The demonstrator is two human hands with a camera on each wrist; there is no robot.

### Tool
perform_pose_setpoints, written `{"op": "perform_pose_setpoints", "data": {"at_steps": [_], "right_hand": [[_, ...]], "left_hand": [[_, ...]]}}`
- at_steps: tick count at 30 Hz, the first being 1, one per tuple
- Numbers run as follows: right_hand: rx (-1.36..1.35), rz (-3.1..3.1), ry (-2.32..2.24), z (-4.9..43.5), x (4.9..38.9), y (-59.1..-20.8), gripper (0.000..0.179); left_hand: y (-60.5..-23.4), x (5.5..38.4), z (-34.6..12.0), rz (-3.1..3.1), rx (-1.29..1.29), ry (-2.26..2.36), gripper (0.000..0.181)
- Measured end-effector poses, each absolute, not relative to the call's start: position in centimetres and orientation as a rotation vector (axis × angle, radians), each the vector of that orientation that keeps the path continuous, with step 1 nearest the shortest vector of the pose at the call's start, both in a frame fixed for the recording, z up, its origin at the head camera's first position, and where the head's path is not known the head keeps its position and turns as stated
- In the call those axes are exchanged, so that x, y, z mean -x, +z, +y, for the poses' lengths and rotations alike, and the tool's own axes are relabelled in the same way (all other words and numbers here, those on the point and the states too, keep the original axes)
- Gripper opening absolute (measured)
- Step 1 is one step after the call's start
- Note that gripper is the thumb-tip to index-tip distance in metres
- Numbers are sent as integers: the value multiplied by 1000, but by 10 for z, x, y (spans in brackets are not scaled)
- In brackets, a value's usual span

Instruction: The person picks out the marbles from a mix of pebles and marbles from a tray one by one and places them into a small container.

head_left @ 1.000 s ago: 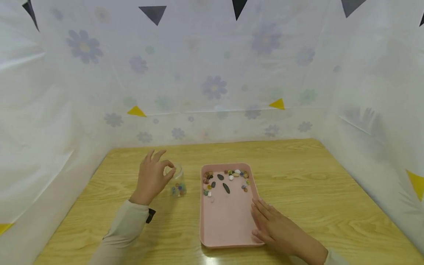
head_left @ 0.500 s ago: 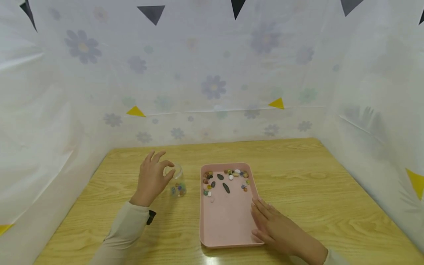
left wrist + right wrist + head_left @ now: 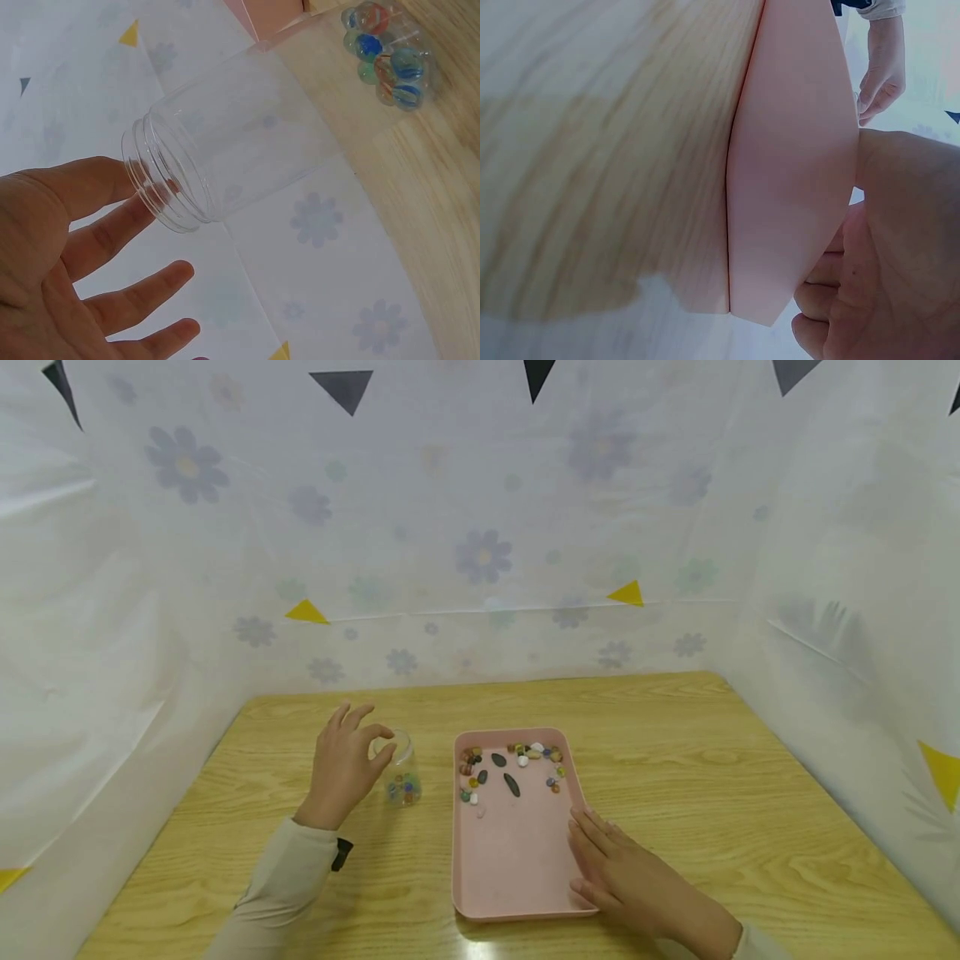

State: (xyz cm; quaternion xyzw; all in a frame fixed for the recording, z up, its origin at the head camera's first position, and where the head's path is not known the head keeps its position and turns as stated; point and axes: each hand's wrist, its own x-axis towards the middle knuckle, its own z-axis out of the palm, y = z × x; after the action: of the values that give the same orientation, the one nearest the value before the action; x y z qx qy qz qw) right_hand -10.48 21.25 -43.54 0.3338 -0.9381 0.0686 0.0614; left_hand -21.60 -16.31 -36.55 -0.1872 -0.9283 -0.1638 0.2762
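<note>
A clear jar (image 3: pixel 403 768) with several glass marbles (image 3: pixel 386 56) in its bottom stands on the table left of the tray. My left hand (image 3: pixel 347 768) is at the jar's mouth, thumb and index finger curved toward each other, other fingers raised. In the head view a small gap shows between those two tips; in the left wrist view they overlap the threaded rim (image 3: pixel 161 176), and I cannot tell if they grip it. My right hand (image 3: pixel 618 872) rests along the right edge of the pink tray (image 3: pixel 517 860), fingers straight and together.
Inside the tray, dark oval stones (image 3: pixel 512 785), white pebbles (image 3: pixel 523 762) and several coloured beads or marbles lie in the far half. The wooden table (image 3: pixel 697 777) ends at white flower-patterned curtains (image 3: pixel 480 643) at the back and sides.
</note>
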Motion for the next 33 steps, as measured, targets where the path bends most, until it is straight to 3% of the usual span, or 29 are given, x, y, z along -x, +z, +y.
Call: {"op": "perform_pose_setpoints", "data": {"at_steps": [20,33], "right_hand": [[-994,-2849,201,212,104,-434,64],[-998,-2849,253,213,104,-434,64]], "left_hand": [[-365,221,-163,-2490,524,-434,18],[-342,236,-111,-2458,688,-520,18]]}}
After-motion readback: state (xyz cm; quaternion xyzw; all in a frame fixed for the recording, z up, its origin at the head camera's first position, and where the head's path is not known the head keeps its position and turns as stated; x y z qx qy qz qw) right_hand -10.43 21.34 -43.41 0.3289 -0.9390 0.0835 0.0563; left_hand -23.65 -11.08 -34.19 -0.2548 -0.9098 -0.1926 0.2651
